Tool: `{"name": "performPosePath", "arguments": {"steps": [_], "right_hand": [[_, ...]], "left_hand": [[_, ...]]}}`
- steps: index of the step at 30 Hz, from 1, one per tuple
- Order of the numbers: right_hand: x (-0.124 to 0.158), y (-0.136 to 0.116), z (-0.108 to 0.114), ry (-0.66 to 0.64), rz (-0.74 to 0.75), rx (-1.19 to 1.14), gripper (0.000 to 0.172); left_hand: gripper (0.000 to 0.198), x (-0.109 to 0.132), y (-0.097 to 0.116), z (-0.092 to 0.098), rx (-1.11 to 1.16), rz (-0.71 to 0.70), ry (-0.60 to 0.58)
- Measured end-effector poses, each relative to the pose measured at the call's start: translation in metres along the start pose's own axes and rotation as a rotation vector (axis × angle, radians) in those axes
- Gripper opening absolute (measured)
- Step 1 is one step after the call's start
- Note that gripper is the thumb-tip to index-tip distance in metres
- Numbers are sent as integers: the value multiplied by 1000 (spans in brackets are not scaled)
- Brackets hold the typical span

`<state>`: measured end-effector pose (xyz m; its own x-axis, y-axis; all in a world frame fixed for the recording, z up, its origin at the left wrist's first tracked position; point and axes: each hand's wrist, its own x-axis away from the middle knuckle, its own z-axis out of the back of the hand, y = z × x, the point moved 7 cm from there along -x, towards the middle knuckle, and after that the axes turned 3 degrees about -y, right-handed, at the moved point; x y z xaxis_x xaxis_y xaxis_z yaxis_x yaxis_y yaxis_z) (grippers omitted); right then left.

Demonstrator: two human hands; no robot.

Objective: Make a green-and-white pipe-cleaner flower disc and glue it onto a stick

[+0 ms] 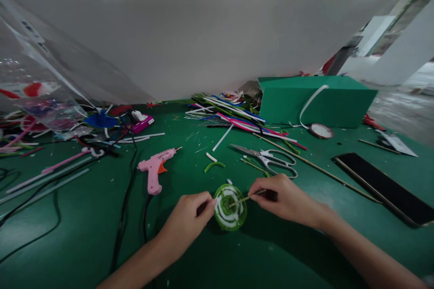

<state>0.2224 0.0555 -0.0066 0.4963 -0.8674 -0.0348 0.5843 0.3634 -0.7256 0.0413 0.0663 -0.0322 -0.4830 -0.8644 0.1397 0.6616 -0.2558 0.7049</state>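
A small round green-and-white coil (pixel 222 216), which looks made of fuzzy pipe cleaners, is at the near middle of the table. The fingertips of my left hand (pixel 193 212) pinch its left edge. Between the thumb and fingers of my right hand (pixel 280 194) is a thin wooden stick (pixel 244 198), and its tip reaches the green centre of the coil. Whether the tip touches or is fixed there I cannot tell. Beyond my right hand lie grey-handled scissors (pixel 267 158). A pink hot glue gun (pixel 154 167) rests up and left of my left hand.
Many coloured pipe cleaners (pixel 233 110) are heaped at the back, beside a green box (pixel 318 101). A long stick (pixel 322 169) and a black phone (pixel 383 185) lie to the right. Dark cables (pixel 124 216) cross the left side. A pale panel (pixel 190 45) stands behind.
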Motion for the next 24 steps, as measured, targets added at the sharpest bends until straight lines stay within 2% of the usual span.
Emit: {"name": "performPosePath", "arguments": {"steps": [6,10,13,20,24], "right_hand": [[1,-2,1,49,-31,-81,9],[-2,-5,-2,42,-70,-315,5],[-6,-10,-7,12,-51,-419,8],[-4,-22,-6,113,127,-208,19],[-2,-24,-5,158,160,-177,20]], "left_hand": [[34,-1,-1,-1,17,9,-9],[34,0,-1,-2,14,7,-9],[34,0,0,-2,11,5,-7],[33,0,1,-1,3,3,6],[32,-1,1,-1,4,2,-7]]}}
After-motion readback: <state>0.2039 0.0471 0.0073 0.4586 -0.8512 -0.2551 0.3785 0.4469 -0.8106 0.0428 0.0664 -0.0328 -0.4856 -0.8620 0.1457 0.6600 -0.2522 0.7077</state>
